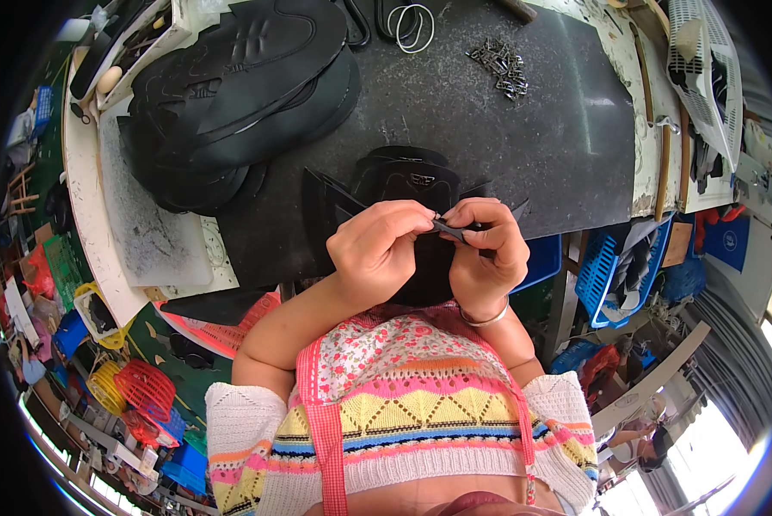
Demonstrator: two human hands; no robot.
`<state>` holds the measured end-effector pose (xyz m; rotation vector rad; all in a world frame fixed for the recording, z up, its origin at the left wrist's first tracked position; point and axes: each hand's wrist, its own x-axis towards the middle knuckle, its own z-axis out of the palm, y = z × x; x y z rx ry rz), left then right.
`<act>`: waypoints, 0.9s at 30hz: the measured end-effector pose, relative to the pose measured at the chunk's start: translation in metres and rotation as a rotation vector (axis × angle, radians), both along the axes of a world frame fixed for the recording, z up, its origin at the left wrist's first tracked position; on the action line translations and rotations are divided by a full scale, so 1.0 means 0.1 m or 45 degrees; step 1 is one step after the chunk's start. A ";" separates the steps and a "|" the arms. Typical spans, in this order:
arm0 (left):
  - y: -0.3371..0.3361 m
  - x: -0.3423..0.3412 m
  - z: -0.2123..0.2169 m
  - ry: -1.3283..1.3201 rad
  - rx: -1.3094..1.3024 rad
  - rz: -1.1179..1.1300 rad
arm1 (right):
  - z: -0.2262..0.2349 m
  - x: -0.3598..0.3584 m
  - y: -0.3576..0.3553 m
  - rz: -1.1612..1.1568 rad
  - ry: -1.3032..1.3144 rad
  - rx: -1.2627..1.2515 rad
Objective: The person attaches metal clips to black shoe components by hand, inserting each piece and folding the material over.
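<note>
My left hand [377,249] and my right hand [487,249] meet close to my chest, both pinching a black shoe upper piece [429,267] at its top edge, where a small dark strap or tab [451,228] sticks out between the fingertips. The piece hangs down between my hands over the table's near edge. Just beyond it, flat on the black work mat [558,129], lies another black upper piece [407,176] with a small metal buckle. A silver bangle sits on my right wrist.
A tall stack of black shoe uppers [239,95] fills the mat's far left. A heap of small metal buckles [499,64] and wire rings [410,21] lie at the far side. Blue baskets [609,275] stand to the right, red and yellow baskets [136,387] lower left.
</note>
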<state>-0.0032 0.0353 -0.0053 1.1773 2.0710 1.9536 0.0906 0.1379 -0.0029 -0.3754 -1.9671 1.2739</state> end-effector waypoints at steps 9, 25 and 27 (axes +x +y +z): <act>-0.02 -0.07 0.03 -0.038 0.015 -0.180 | 0.05 -0.01 0.02 0.103 0.093 0.239; -0.08 -0.14 0.03 -0.219 -0.233 -0.145 | -0.05 0.00 -0.09 -0.018 -0.144 -0.085; -0.02 -0.13 -0.05 -0.184 -0.230 -0.091 | -0.17 -0.07 -0.09 -0.066 -0.127 -0.318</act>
